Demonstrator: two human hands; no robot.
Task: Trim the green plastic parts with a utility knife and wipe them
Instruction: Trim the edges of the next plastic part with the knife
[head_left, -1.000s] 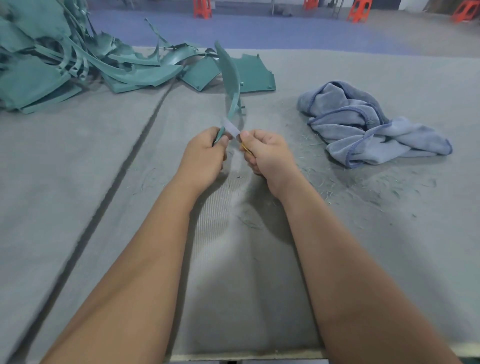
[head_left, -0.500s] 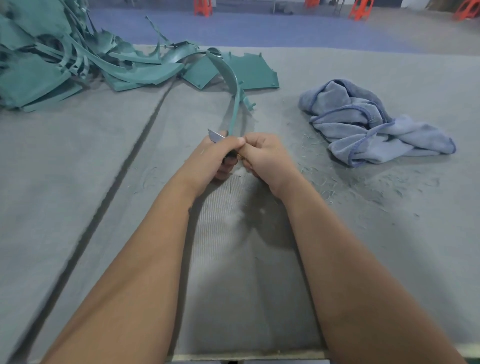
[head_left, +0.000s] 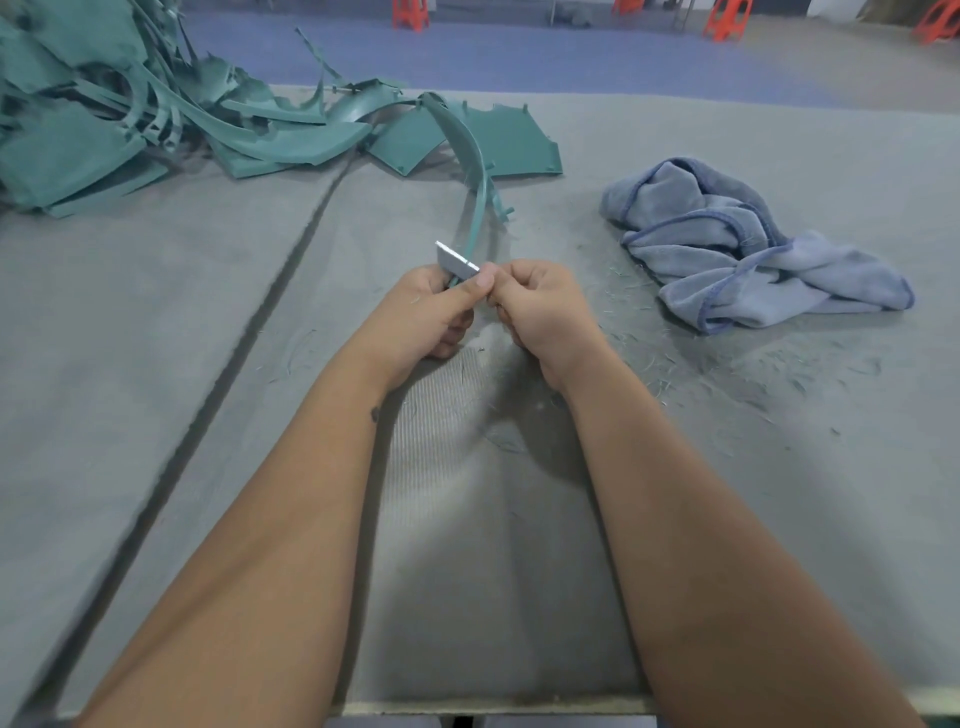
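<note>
Two hands seen, close together at table centre. Left hand curled round lower end of one curved green strip, thumb pressed on it. Right hand curled round one knife, grey blade laid against strip. One blue cloth crumpled at right. One heap of green parts far left. Four orange stools beyond table.

I take this for a factory workshop floor. A wide tabletop covered in grey felt fills the frame, dusted with green plastic shavings at centre right. A heap of green plastic parts sits upper left, and orange plastic stools stand on a blue-painted floor along the top.
</note>
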